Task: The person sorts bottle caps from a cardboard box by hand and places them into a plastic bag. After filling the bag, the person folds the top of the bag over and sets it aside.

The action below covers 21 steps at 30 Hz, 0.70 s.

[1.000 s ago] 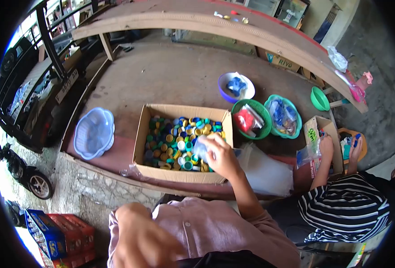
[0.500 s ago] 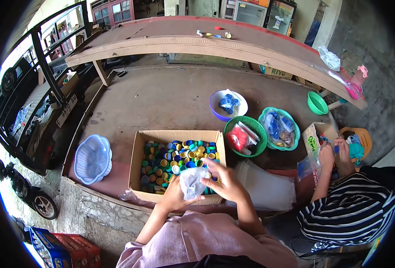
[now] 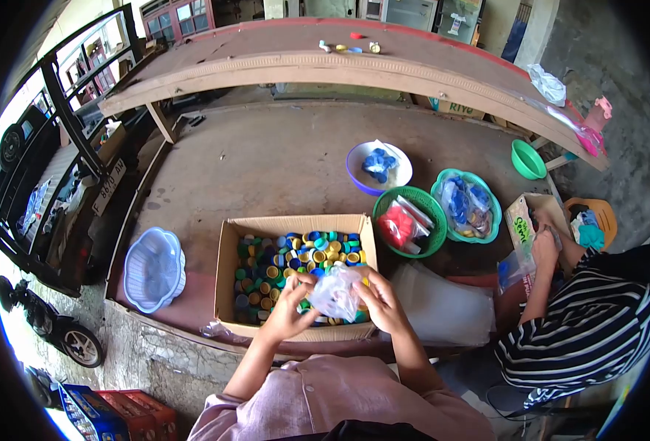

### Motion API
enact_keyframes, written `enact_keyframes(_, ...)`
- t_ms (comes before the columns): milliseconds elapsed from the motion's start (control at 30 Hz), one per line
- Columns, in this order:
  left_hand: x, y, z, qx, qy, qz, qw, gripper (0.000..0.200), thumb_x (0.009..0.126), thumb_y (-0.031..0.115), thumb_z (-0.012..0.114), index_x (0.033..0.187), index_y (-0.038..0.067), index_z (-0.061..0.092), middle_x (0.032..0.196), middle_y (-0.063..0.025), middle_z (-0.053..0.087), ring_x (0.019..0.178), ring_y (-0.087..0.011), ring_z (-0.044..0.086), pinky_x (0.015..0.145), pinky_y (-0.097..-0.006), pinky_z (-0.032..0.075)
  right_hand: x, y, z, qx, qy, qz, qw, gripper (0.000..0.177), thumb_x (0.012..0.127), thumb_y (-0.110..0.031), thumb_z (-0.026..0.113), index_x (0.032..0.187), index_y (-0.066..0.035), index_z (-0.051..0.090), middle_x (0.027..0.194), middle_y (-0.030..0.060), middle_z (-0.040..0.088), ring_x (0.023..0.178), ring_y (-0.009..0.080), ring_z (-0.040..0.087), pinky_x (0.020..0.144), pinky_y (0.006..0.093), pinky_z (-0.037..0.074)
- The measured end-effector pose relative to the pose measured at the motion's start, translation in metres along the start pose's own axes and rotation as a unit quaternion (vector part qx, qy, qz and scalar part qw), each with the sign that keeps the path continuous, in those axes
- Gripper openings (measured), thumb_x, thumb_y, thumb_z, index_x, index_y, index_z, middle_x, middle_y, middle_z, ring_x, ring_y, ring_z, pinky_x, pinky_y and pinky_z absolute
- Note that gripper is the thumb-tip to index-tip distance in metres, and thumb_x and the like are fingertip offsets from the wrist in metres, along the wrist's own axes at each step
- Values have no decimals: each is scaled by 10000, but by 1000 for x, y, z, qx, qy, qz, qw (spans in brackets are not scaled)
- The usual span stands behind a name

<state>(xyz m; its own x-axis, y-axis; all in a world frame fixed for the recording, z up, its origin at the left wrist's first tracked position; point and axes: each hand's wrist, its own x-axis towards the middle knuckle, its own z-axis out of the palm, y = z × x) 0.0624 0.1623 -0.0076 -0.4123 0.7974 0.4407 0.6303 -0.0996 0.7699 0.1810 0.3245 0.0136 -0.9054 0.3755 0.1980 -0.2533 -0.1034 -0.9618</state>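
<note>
A small clear plastic bag is held up between my hands, above the near part of a cardboard box. My left hand pinches the bag's left side with thumb and fingers. On the other side, my right hand grips its upper right edge. What the bag contains, if anything, is hard to make out. Below it, the box is full of bottle caps in yellow, blue, green and white. To the right of the box lies a stack of clear plastic sheets or bags.
A pale blue scalloped basin stands left of the box. Right of it are a green basket, a teal basin and a purple-rimmed bowl. A co-worker in a striped top works at another box.
My right hand has gone from spread fingers beside the bag to gripping its edge. The bag has shifted up and right, and my left hand now pinches its side.
</note>
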Motion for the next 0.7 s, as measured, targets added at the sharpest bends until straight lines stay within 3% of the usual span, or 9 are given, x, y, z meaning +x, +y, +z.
enact_keyframes(67, 3, -3, -2, 28, 87, 23, 996, 146, 768, 58, 637, 887, -5, 581, 950, -145, 565, 888, -289, 550, 781, -355, 445, 6, 1, -3, -53, 28, -45, 997, 118, 859, -23, 586, 962, 33, 577, 862, 39, 575, 743, 72, 589, 610, 198, 473)
enact_keyframes(167, 14, 4, -22, 49, 115, -24, 992, 63, 838, 40, 578, 863, -17, 589, 796, -128, 588, 752, -289, 583, 699, -338, 466, 21, -14, -22, -104, 104, -45, 988, 87, 830, -29, 629, 887, 33, 610, 788, 55, 611, 654, 78, 602, 554, 204, 490)
enact_keyframes(267, 23, 4, -28, 72, 122, -48, 989, 67, 824, 18, 582, 878, -22, 576, 822, -139, 595, 760, -287, 582, 699, -327, 460, 28, -16, -18, -120, 121, -28, 985, 125, 824, -42, 642, 907, 43, 604, 752, 57, 630, 645, 82, 609, 573, 216, 504)
enact_keyframes(400, 25, -9, -19, 46, 160, -8, 986, 103, 807, 2, 598, 893, -19, 545, 818, -128, 611, 765, -258, 597, 699, -295, 459, 30, 14, -4, -60, 5, -15, 998, 146, 859, -56, 598, 969, 39, 581, 830, 58, 617, 764, 93, 608, 659, 241, 511)
enact_keyframes(500, 22, -17, -13, -17, 150, -102, 983, 96, 821, 27, 603, 885, -15, 546, 799, -124, 624, 740, -228, 610, 700, -304, 470, 33, 6, -7, 21, 103, 3, 994, 121, 898, -92, 539, 988, -12, 549, 841, 33, 591, 743, 103, 596, 681, 266, 527)
enact_keyframes(600, 20, -35, 9, -74, 94, -34, 992, 297, 772, 89, 685, 1031, 14, 560, 946, -83, 610, 854, -137, 566, 776, -293, 460, 37, 26, -2, 34, 147, 62, 987, 152, 872, -115, 584, 991, -36, 533, 893, 37, 585, 772, 102, 602, 648, 256, 534)
enact_keyframes(667, 11, -57, 32, -123, 70, -63, 988, 368, 723, 132, 737, 1030, 4, 578, 968, -122, 620, 880, -212, 598, 788, -323, 460, 35, 62, 7, 56, 114, 65, 990, 215, 838, -85, 623, 1016, -37, 512, 948, 35, 562, 797, 101, 596, 661, 249, 532)
enact_keyframes(700, 5, -78, 39, -140, 53, -37, 988, 360, 716, 111, 731, 1027, 10, 582, 987, -97, 624, 883, -197, 597, 785, -327, 464, 30, 77, 7, 10, 98, 32, 995, 232, 828, -69, 631, 1022, -33, 510, 947, 38, 560, 807, 101, 591, 666, 249, 530)
